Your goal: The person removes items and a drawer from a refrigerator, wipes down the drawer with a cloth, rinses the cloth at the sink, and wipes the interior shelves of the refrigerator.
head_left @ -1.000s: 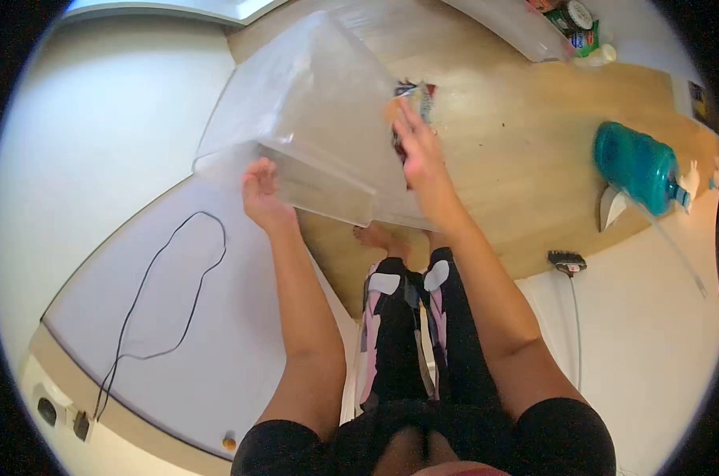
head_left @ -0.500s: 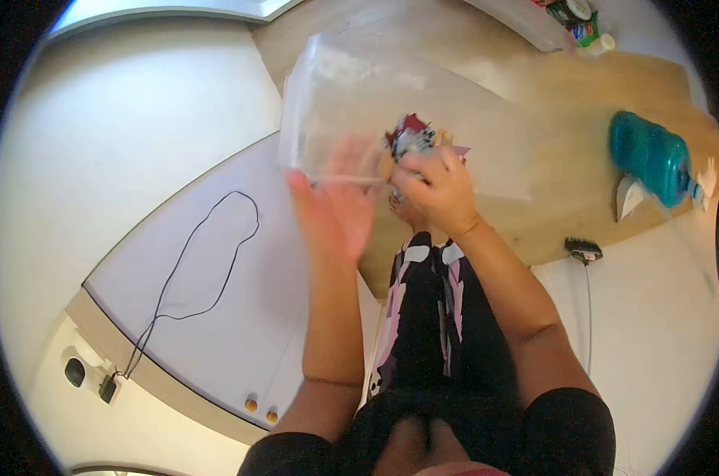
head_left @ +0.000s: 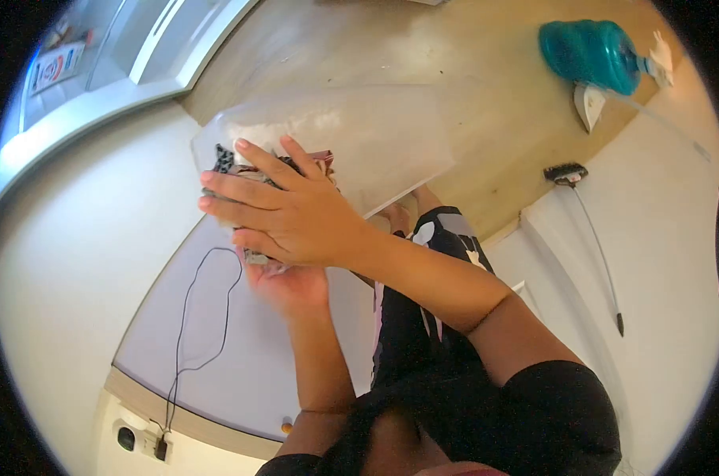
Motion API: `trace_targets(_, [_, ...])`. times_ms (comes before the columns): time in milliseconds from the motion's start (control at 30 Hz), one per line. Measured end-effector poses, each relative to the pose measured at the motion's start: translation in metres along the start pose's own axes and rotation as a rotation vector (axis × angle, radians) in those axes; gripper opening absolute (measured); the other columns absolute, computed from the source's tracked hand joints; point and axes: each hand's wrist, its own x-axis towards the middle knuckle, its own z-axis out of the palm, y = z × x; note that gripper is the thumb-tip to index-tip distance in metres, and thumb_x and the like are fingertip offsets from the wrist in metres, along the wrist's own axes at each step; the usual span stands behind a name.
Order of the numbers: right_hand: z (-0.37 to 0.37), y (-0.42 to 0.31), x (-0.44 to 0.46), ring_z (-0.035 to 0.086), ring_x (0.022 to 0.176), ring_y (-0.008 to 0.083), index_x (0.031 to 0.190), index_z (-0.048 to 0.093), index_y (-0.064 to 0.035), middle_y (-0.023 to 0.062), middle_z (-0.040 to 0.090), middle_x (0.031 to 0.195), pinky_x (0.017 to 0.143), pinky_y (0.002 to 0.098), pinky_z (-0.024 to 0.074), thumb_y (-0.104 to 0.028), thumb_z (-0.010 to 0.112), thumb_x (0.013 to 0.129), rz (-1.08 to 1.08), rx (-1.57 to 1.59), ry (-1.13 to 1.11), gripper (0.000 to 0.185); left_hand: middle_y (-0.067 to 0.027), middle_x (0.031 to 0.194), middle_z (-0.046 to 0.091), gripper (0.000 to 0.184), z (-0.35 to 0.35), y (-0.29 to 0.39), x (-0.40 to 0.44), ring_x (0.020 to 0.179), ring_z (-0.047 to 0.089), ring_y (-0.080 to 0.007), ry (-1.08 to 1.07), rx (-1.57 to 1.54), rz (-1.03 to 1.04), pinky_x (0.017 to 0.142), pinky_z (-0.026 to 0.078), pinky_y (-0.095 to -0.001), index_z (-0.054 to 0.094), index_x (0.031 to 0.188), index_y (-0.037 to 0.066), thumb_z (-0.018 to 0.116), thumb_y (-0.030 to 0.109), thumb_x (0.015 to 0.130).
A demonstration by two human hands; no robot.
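Note:
A clear plastic container (head_left: 391,131) is held up in front of me, above the floor. My left hand (head_left: 296,289) supports its near left side from below, thumb at the edge and the other fingers hidden. On the container's near left end lies a crumpled, patterned bundle (head_left: 321,159) in dark, grey and reddish colours; whether it is cloth or wrappers I cannot tell. My right hand (head_left: 296,210) presses down on this bundle, fingers spread, and covers most of it.
A blue-green water jug (head_left: 589,55) lies on the wooden floor at the upper right, beside a white dustpan (head_left: 588,107). A brush with a long handle (head_left: 565,173) is further right. A black cable (head_left: 189,301) hangs on the pale panel at left, plugged into a socket (head_left: 161,449).
The container and both hands have shifted left in view as the camera turned. My right hand has gone from curled fingers at the bundle to spread fingers pressing over it.

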Motion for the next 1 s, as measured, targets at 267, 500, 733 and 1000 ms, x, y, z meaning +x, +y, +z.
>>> trace_targets(267, [-0.011,0.199,-0.074,0.055,0.095,0.031,0.112,0.053,-0.0086,0.0188,0.054,0.106,0.074,0.0419,0.0467,-0.027,0.049,0.085,0.892,0.214,0.138,0.033,-0.0094,0.143,0.026,0.047,-0.002,0.015,-0.023,0.134,0.021,-0.0245,-0.138,0.083,-0.048,0.106,0.005,-0.0568,0.032,0.134,0.006,0.028,0.03,0.094])
trace_targets(500, [0.011,0.066,-0.054,0.052,0.102,0.0321,0.114,0.054,-0.0191,0.0186,0.052,0.113,0.079,0.0436,0.0456,-0.022,0.051,0.084,0.242,-0.109,0.066,0.031,-0.0096,0.141,0.032,0.045,-0.025,0.027,-0.015,0.132,0.026,-0.0223,-0.207,0.253,-0.146,0.107,0.005,-0.0562,0.038,0.129,0.003,0.029,0.03,0.094])
trace_targets(733, [0.003,0.173,-0.084,0.053,0.102,0.034,0.114,0.053,-0.0097,0.0152,0.052,0.117,0.083,0.0427,0.0432,-0.028,0.045,0.089,0.729,-0.076,0.273,0.032,-0.0094,0.136,0.04,0.046,-0.008,0.058,-0.05,0.126,0.037,-0.0219,-0.17,0.17,-0.102,0.106,0.008,-0.0573,0.039,0.13,0.005,0.027,0.034,0.096])
trace_targets(1000, [-0.001,0.253,-0.2,0.056,0.096,0.0351,0.11,0.053,-0.0039,0.0188,0.061,0.098,0.09,0.0385,0.0399,-0.039,0.037,0.091,1.457,-0.172,-0.06,0.043,-0.0107,0.133,0.043,0.046,0.004,0.074,-0.055,0.125,0.039,-0.0234,-0.194,0.214,-0.044,0.107,0.006,-0.0569,0.039,0.129,0.003,0.028,0.033,0.096])
